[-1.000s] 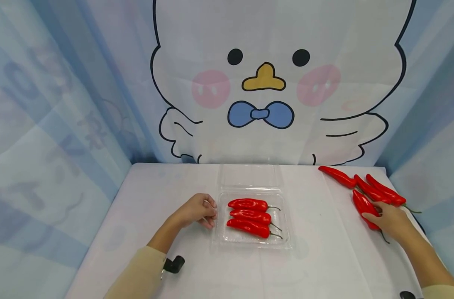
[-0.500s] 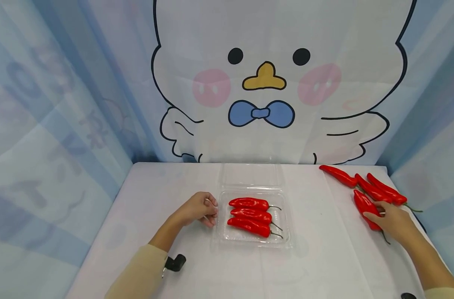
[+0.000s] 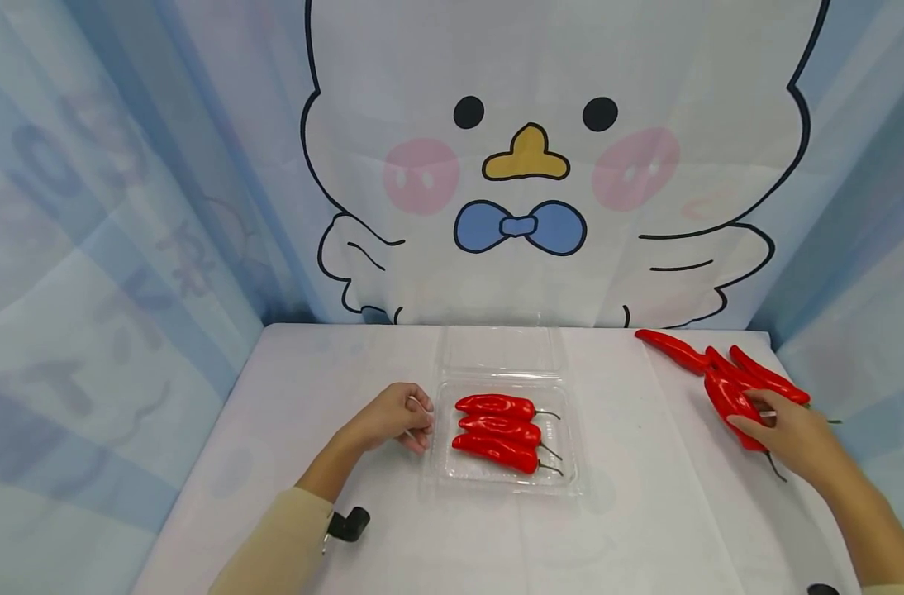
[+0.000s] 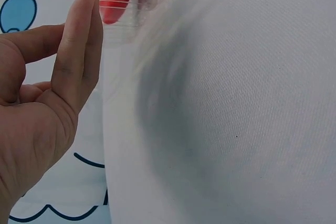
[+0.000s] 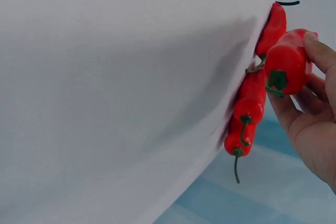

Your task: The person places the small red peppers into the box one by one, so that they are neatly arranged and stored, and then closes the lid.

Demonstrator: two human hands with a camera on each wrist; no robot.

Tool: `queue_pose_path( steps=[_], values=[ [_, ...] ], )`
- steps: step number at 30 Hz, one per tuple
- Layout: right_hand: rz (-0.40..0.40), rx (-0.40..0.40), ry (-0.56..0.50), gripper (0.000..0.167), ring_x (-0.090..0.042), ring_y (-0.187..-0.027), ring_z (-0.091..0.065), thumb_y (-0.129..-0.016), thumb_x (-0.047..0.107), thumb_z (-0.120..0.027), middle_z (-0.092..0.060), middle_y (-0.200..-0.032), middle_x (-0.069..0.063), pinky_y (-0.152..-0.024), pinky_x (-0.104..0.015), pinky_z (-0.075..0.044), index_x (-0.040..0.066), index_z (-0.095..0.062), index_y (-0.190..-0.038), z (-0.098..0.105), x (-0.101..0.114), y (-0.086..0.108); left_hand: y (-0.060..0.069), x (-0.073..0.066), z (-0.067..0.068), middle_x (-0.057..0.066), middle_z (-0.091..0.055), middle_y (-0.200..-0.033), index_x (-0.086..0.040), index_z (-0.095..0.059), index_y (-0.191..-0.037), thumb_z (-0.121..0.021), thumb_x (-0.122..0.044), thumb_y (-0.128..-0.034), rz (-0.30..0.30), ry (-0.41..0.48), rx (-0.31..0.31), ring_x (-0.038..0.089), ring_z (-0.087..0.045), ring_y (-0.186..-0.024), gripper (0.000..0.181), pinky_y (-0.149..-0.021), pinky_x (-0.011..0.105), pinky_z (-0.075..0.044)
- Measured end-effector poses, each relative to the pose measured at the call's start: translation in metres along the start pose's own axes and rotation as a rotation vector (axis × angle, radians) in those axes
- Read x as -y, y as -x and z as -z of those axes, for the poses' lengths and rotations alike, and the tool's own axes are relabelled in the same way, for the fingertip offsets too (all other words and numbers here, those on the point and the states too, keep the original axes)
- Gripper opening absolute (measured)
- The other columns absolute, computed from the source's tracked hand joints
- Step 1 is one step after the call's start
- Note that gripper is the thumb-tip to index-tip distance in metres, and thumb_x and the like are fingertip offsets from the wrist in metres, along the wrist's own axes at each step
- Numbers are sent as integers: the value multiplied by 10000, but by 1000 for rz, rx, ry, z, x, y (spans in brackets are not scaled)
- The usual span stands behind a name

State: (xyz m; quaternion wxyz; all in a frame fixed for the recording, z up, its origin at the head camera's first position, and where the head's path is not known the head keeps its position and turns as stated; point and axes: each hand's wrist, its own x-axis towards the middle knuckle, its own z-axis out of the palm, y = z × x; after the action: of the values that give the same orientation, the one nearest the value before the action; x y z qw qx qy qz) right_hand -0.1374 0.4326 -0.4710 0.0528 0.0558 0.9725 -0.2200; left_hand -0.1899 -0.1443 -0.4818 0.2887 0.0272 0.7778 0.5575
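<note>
My right hand (image 3: 797, 434) pinches a red chili pepper (image 3: 729, 406) between thumb and fingers at the table's right side. In the right wrist view that pepper (image 5: 286, 64) is held up off the cloth, its green stem towards the camera. Three more peppers lie close by, among them one (image 3: 671, 350) at the back. My left hand (image 3: 392, 417) is at the left side of a clear plastic box (image 3: 440, 475), its lid (image 3: 500, 351) folded back. The left wrist view shows straight fingers (image 4: 73, 51) against the box wall. Three peppers (image 3: 498, 430) lie side by side inside, stems right.
A white cloth covers the table (image 3: 630, 529). Behind it hangs a curtain (image 3: 526, 289) printed with a cartoon bird, and blue curtains (image 3: 88, 330) close off both sides. A black wrist camera (image 3: 348, 524) sticks out beside the left sleeve.
My right hand has raised the pepper slightly from where it lay and shifted a little right. The left hand and the box have stayed in place.
</note>
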Motion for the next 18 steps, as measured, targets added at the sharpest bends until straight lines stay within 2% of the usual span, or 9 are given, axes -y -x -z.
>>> queue_pose_path(
  steps=[7,14,18],
  values=[
    [107,-46,-4,774,-553,-1041,-519,-857,276,-845,-525,-1221,-400,-640,-511,-651,-125,-459,-1395,5,22,2,-2,3,1,142,-701,-828,31,-550,-1093,-650,12,-966,1,3,8,187,-702,-618,163,-609,360,-654],
    [149,-20,12,793,-511,-1022,-594,-857,333,-846,-599,-1192,-379,-630,-461,-658,-87,-478,-1421,11,50,2,-1,2,1,142,-698,-819,35,-550,-1088,-644,17,-966,-4,7,15,188,-701,-612,155,-606,364,-655],
    [209,-35,0,775,-523,-1022,-614,-836,291,-867,-612,-1188,-374,-627,-466,-659,-82,-496,-1405,10,65,2,1,0,1,143,-694,-819,33,-553,-1089,-645,16,-968,2,3,10,187,-699,-610,153,-604,361,-654]
  ],
)
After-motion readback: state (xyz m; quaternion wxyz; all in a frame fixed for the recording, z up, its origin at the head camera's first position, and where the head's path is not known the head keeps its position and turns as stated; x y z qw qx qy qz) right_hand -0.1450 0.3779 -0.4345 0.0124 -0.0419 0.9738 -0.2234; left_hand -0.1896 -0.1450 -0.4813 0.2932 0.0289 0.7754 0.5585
